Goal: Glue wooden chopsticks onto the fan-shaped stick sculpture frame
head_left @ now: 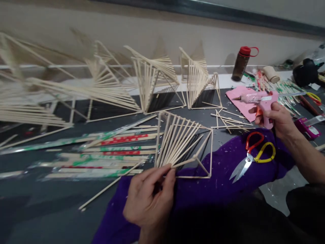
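Observation:
My left hand (152,196) pinches the near left corner of a small frame built of wooden sticks (186,123), where a fan of sticks comes together. The frame rests on the dark table and a purple cloth (198,200). Away to the right, my right hand (281,118) grips a pink hot glue gun (266,103) by its handle, nozzle pointing left. Beneath the gun lies a pink pad (236,93). Scissors (248,159) with one red and one yellow handle lie on the cloth, blades partly apart, between my hands.
Larger stick structures (154,74) stand along the wall. Wrapped chopsticks (109,152) lie to the left, and short stick pieces (228,120) behind the frame. A red-capped bottle (241,64) stands at the back right. A purple tape measure (307,128) sits at far right.

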Demonstrator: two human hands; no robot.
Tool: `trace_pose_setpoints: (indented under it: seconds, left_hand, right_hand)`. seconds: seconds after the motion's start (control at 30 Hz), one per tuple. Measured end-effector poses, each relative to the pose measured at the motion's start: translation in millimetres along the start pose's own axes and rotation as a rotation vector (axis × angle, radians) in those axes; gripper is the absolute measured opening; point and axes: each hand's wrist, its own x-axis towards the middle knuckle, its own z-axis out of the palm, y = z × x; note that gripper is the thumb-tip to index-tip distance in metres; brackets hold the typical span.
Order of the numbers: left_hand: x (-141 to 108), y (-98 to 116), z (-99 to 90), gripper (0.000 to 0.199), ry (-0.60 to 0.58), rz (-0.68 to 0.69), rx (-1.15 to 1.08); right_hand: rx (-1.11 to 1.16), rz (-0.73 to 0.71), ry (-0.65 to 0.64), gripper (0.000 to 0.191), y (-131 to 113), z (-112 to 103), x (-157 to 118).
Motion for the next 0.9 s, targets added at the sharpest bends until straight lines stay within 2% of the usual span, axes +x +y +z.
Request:
trace_pose_setpoints:
  seconds: [0.13,0.27,0.4,0.5,0.63,0.8,0.9]
  left_hand:
    - [-3,0,-0.8,0.010,0.001,-0.045,0.033]
    - [-4,3,-2.7,0.012,-0.035,-0.058,0.050]
    - [-3,3,-4.0,0.006,-0.049,-0.105,0.036]
    - [-4,-3,-7.2,0.007,-0.101,-0.119,0.013]
    - [-4,-13,-12.0,0.009,-0.178,-0.058,0.001]
    - [-3,-14,-13.6,0.010,-0.178,-0.044,0.017]
    - [-4,-18,-14.4,0.007,-0.190,-0.043,0.008]
  right_hand:
    - [-0.086,0.044,-0.235,0.034,-1,36,2]
    - [-0.208,-0.027,-0.332,0.028,9,54,3]
    - [-0.295,-0.075,-0.351,0.029,22,58,-1]
    - [-0.312,-0.091,-0.358,0.029,30,60,-3]
    - [-0.327,-0.108,-0.361,0.029,37,63,-3]
    - [-0.371,-0.142,-0.328,0.026,41,62,-4]
    - [-0.385,-0.146,-0.357,0.026,41,60,-5]
